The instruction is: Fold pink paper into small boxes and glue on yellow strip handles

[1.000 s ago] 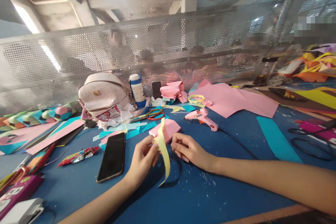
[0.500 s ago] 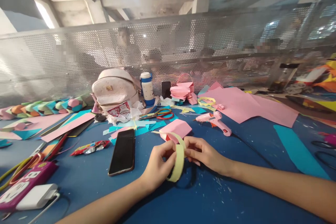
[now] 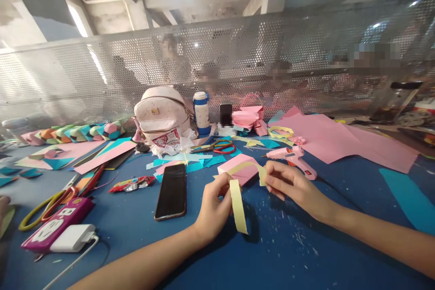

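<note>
My left hand point(image 3: 214, 208) pinches one end of a pale yellow paper strip point(image 3: 239, 208), whose free tail hangs down toward the blue table point(image 3: 278, 253). My right hand point(image 3: 292, 186) pinches the strip's other end a little to the right. Between the two hands the strip arches over a folded pink paper piece point(image 3: 239, 168) lying on the table just behind them. A black phone point(image 3: 171, 185) lies face up to the left of my left hand. A pink glue gun point(image 3: 294, 158) rests just beyond my right hand.
A pale backpack point(image 3: 161, 113), a bottle point(image 3: 201, 112), scissors point(image 3: 217, 147) and pink paper sheets point(image 3: 340, 140) lie at the back by a perforated metal screen point(image 3: 102, 72). A purple power strip point(image 3: 54, 230) with white charger sits front left. People sit behind the screen.
The strip was curled into a loop between my hands half a second ago; now my hands are apart, the strip is stretched out and its tail hangs down. The camera has swung left.
</note>
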Motion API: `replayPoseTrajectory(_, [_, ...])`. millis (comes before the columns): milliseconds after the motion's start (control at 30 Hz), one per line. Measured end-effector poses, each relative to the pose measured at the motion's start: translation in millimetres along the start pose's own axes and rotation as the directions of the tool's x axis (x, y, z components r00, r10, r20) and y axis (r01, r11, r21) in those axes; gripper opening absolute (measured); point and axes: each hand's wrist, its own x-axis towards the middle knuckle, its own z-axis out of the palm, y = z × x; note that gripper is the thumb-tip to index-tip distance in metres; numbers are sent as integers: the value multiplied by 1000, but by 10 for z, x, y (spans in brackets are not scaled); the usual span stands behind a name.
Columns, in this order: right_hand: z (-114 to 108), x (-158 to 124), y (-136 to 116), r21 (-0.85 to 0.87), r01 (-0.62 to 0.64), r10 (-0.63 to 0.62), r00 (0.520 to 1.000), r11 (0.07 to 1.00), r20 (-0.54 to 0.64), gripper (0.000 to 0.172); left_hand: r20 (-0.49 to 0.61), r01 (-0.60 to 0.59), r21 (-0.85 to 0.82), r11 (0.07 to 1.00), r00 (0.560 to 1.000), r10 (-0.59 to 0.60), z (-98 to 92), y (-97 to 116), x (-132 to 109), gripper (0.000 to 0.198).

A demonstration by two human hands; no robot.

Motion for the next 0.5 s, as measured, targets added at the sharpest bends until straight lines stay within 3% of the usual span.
replayPoseTrajectory(133, [-164,205,-288,-167,67,-47,991,984,124,30,205,-61,34,998,977,53,5,44,-33,29])
replayPoseTrajectory(233, [-226,525,-550,-262,194,-162,977,946,140,30,310,-109,70,992,947,83,28,69,-56,33])
replayPoseTrajectory(367, [-203,1020,-957,-241,311,-263,942,920,211,24,298,-164,85,983,945,132,57,60,-53,29])
replayPoseTrajectory(500, [-140,1444,-1283,-197,472,-422,872,859,247,19,275,-169,64,984,951,145,65,14,-46,34])
